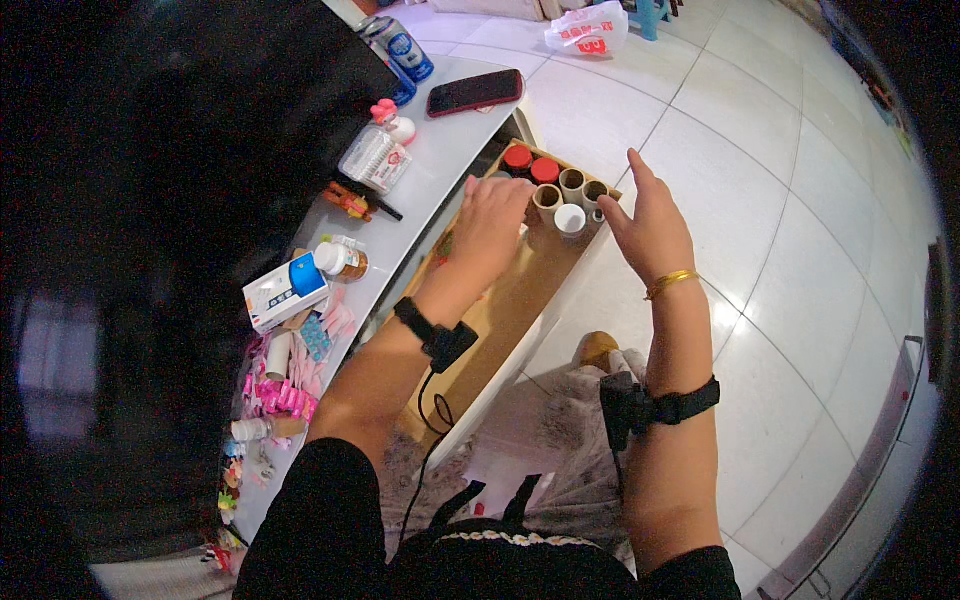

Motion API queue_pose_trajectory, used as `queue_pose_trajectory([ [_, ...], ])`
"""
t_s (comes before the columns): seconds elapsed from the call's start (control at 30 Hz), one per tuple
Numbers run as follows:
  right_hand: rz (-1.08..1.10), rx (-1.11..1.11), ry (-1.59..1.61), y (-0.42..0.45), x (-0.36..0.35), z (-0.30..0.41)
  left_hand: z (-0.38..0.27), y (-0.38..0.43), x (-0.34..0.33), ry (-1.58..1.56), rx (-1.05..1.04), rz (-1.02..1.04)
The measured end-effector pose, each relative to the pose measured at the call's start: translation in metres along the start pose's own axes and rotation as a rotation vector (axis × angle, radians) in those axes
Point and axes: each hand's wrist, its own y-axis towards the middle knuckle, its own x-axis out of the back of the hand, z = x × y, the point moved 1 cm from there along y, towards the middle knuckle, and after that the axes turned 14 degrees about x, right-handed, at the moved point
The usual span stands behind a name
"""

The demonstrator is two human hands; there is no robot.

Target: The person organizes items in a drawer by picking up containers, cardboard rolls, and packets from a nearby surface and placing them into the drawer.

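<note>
A wooden drawer [517, 307] with a white front stands pulled out before me. At its far end stand a red-capped jar [517, 157], a second red-capped jar [545, 171] and several upright cardboard tubes [547, 198]. A round white lid or container [570, 219] is in front of the tubes. My left hand [495, 225] reaches into the drawer, just left of this group, palm down; its fingertips are partly hidden, so a hold cannot be made out. My right hand [656, 225] is raised at the drawer's right corner, fingers apart and holding nothing, its thumb close to the rightmost tube [596, 193].
Left of the drawer, a white tabletop [390, 240] carries a phone [475, 93], cans [405, 49], a clear box of cotton swabs [375, 159], a pill bottle [341, 261], a medicine box [285, 291] and pink packets [281, 397]. A dark screen borders it. A plastic bag [589, 30] lies on the tiled floor.
</note>
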Motion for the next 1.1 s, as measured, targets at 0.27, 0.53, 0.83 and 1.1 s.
queue_pose_trajectory([
  [0.27, -0.012, 0.099, -0.019, -0.001, -0.009, 0.000, 0.039, -0.050, 0.087, 0.090, 0.153, -0.083],
  [0.53, 0.078, 0.096, 0.014, 0.002, -0.024, 0.023, 0.118, -0.092, 0.145, 0.290, 0.423, -0.121],
  [0.83, 0.017, 0.153, -0.014, 0.004, -0.038, 0.024, 0.158, -0.110, 0.137, 0.358, 0.579, -0.041],
  [1.1, 0.028, 0.123, 0.047, 0.003, -0.025, 0.025, 0.124, -0.105, 0.152, 0.285, 0.523, -0.025],
])
